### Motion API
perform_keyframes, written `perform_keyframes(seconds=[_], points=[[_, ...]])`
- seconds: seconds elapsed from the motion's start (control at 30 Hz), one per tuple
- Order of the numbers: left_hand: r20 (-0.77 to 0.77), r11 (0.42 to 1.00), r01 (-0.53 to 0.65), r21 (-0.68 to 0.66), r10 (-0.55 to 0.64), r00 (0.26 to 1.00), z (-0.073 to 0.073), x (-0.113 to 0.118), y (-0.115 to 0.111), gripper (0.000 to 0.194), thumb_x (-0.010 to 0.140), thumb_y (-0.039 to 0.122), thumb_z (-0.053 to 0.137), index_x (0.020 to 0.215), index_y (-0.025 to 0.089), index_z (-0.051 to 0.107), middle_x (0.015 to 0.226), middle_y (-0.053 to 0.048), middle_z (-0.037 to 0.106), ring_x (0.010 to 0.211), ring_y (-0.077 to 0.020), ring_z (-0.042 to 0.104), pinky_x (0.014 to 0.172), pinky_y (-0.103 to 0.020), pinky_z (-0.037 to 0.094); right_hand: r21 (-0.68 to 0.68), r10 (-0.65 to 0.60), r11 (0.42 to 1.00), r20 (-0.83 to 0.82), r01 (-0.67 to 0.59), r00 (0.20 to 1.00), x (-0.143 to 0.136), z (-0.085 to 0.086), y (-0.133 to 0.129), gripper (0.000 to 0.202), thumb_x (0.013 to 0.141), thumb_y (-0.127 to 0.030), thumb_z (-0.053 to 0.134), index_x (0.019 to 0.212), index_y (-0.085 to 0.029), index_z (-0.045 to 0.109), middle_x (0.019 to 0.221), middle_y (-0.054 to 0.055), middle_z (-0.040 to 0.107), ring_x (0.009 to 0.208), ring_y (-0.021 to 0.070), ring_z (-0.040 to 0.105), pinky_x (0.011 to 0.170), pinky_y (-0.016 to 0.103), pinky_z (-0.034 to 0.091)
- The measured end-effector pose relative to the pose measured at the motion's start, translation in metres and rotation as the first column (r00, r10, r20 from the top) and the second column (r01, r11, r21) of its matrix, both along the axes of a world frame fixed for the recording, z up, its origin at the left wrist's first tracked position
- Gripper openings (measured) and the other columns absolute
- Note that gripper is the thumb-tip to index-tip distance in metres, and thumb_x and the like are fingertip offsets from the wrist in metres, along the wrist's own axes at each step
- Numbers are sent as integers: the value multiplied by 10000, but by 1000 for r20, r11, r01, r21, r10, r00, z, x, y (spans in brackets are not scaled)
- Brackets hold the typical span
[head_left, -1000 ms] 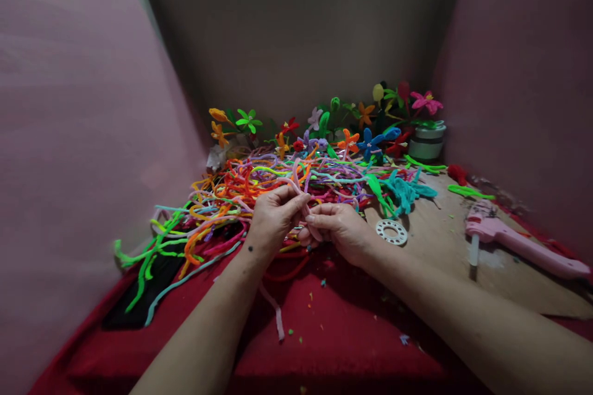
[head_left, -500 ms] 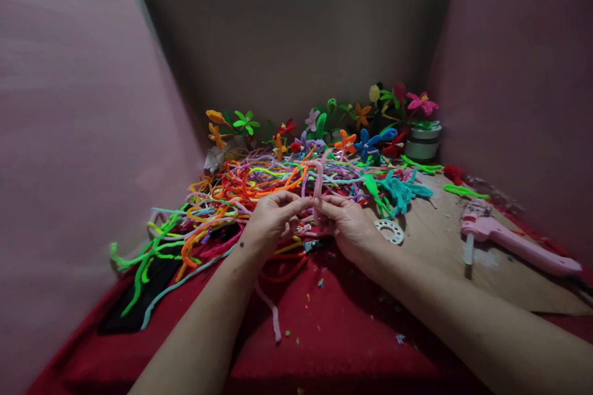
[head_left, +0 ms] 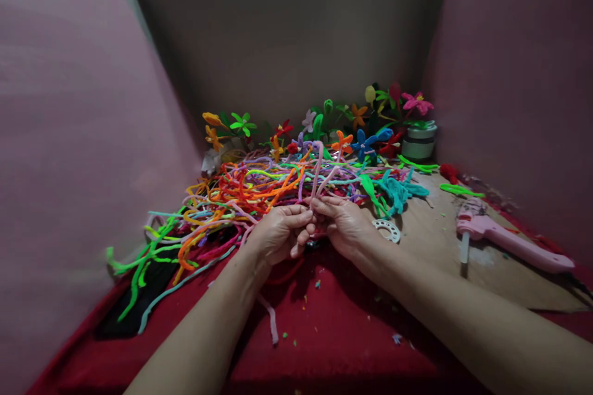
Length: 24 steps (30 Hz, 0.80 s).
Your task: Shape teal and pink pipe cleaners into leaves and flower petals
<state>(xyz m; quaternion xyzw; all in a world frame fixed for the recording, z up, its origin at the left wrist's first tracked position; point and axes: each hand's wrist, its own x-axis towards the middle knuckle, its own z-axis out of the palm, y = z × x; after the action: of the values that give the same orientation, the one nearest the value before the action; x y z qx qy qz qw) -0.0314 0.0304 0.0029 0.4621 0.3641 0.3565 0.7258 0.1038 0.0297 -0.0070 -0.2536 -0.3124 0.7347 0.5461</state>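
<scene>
Our hands have drawn closer; left hand point(head_left: 278, 236) and right hand point(head_left: 343, 225) grip the fuzzy pink pipe cleaner point(head_left: 317, 170), mid-bend; twisting its loop next needs firm pinches

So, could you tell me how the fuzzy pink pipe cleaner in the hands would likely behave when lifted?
The fuzzy pink pipe cleaner stands up in a narrow loop above the left hand and right hand, so it probably holds a bend. It looks thin, so likely light. Its fuzz should resist slipping.
</scene>
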Motion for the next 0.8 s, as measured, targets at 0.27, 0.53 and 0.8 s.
perform_keyframes(seconds=[0.27,0.53,0.8], points=[[30,998,45,-38,-44,999,5,0,-2,145,788,219,563,697,111,529,474,36,507,255,-30,335,228,-151,318,-21,22,1000,-4,-22,1000,2,0,6,265,498,-197,780,687,-97,624,536,-5,591,454,86,516,467,223,437],[-56,999,29,46,-27,998,6,3,-8,173,757,264,614,790,96,591,574,11,576,306,-28,419,256,-134,320,-12,-79,997,35,79,996,4,3,4,216,510,-210,766,613,-121,598,507,-12,576,450,84,504,435,210,422],[-111,997,22,68,-14,994,4,3,-7,160,713,251,635,709,112,556,509,19,574,271,-44,407,232,-144,280,1,-108,994,65,109,992,3,6,0,192,500,-191,751,565,-118,585,479,-15,551,415,73,475,384,195,384]])
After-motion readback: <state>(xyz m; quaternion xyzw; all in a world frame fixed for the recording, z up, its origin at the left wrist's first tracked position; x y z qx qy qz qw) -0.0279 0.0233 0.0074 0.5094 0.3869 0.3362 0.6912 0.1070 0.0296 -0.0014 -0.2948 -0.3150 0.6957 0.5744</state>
